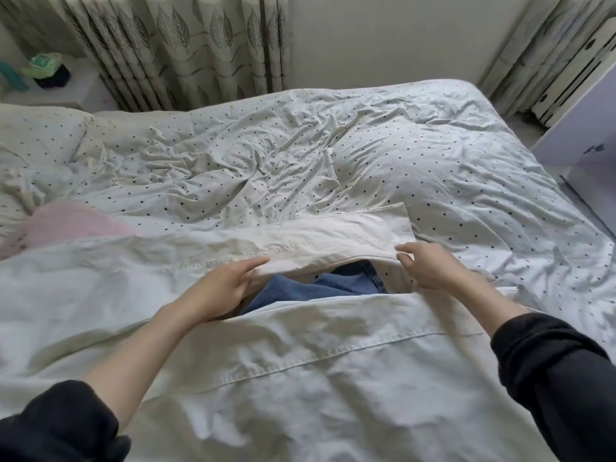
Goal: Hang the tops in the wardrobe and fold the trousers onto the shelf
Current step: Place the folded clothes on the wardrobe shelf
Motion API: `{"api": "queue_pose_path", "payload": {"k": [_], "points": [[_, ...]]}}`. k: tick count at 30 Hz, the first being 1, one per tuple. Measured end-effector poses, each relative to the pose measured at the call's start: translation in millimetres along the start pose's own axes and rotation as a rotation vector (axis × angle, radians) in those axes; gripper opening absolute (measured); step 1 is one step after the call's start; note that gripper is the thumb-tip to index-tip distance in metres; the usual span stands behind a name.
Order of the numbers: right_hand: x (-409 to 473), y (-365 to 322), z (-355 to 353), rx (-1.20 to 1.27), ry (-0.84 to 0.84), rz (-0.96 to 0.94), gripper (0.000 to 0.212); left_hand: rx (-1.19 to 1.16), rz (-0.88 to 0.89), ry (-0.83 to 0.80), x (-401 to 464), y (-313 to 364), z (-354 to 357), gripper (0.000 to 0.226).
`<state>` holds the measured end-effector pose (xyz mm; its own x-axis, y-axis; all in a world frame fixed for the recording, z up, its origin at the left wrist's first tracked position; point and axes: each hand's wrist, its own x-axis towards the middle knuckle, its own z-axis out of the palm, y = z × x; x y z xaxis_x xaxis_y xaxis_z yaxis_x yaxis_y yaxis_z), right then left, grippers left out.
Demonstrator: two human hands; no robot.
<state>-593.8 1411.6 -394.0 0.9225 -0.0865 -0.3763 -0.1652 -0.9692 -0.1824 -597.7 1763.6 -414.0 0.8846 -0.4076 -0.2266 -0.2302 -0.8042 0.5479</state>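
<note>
Pale cream trousers (300, 378) lie spread across the near half of the bed. One leg (333, 235) runs across the bed to a hem at the right. My left hand (223, 288) pinches the near edge of that leg, thumb on top. My right hand (430, 268) hovers at the leg's right end with fingers bent, touching or almost touching the cloth; I cannot tell which. In the gap between my hands, a blue denim garment (333, 285) shows from under the cream cloth.
The bed has a rumpled dotted duvet (300, 155) and a pillow (36, 135) at the left. A pink cloth (70, 221) lies at the left edge. Leaf-print curtains (206, 45) hang behind. A white cabinet (593, 128) stands at the right.
</note>
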Motion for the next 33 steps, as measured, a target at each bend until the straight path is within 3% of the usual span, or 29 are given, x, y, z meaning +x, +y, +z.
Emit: {"api": "queue_pose_path", "payload": {"k": [6, 8, 12, 15, 19, 21, 23, 29, 30, 33], "points": [[-74.5, -78.1, 1.2, 0.018, 0.114, -0.260, 0.037, -0.079, 0.022, 0.333, -80.3, 5.4, 7.2, 0.046], [-110.1, -100.7, 15.8, 0.002, 0.171, -0.364, 0.040, -0.028, 0.012, 0.375, -119.4, -2.5, 15.7, 0.049], [-176.0, -126.9, 62.5, -0.123, 0.332, -0.584, 0.043, 0.239, 0.015, 0.288, -197.9, -25.7, 45.9, 0.049], [-215.4, -128.2, 97.3, -0.271, 0.279, -0.671, 0.062, 0.331, -0.060, 0.190, -255.5, -45.8, 60.0, 0.061], [-241.7, -117.7, 126.8, -0.466, 0.157, -0.637, 0.106, 0.500, -0.155, 0.084, -300.1, -63.4, 60.7, 0.074], [-242.7, -115.2, 127.6, -0.456, 0.171, -0.576, 0.113, 0.507, -0.218, 0.119, -308.0, -67.4, 56.5, 0.075], [-240.0, -110.9, 123.3, -0.423, 0.267, -0.528, 0.102, 0.484, -0.309, 0.168, -309.7, -70.8, 52.2, 0.082], [-230.8, -114.4, 81.1, -0.384, 0.555, -0.434, 0.014, 0.492, -0.296, 0.461, -302.5, -68.0, 19.3, 0.043], [-225.9, -118.1, 69.2, -0.340, 0.571, -0.373, 0.007, 0.463, -0.300, 0.515, -301.4, -68.6, 10.6, 0.040], [-206.4, -136.4, 29.5, -0.193, 0.606, -0.199, 0.016, 0.402, -0.355, 0.686, -292.3, -66.2, -25.7, 0.033]]}}
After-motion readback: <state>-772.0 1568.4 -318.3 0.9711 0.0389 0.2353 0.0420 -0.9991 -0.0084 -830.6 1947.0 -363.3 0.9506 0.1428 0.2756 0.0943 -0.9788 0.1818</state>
